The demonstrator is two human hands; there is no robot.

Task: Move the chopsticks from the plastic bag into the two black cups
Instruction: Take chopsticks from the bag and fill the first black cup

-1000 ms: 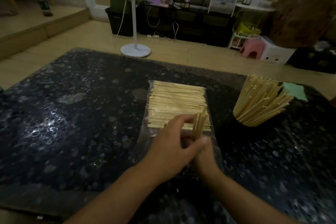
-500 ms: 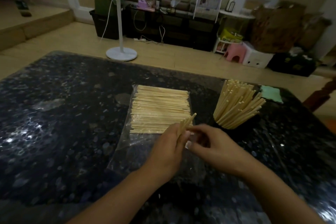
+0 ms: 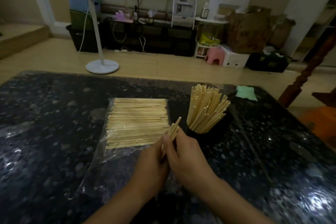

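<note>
- Both hands have closed back together since half a second ago: my left hand [image 3: 154, 162] and right hand [image 3: 183, 152] now clasp one small bundle of chopsticks [image 3: 173, 129].
- Its tips point up-right toward the black cup [image 3: 205, 132], just beside my right hand.
- Most chopsticks lie crosswise in the plastic bag [image 3: 134, 123].

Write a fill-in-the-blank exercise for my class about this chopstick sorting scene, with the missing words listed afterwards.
1. The small bundle of chopsticks is held by ____ hands at once.
2. The black cup standing on the table is filled with ____.
3. Most of the loose chopsticks lie flat on the ____ bag.
4. The black cup stands to the ____ of the bag as the person sees it.

Missing words: both; chopsticks; plastic; right
</note>
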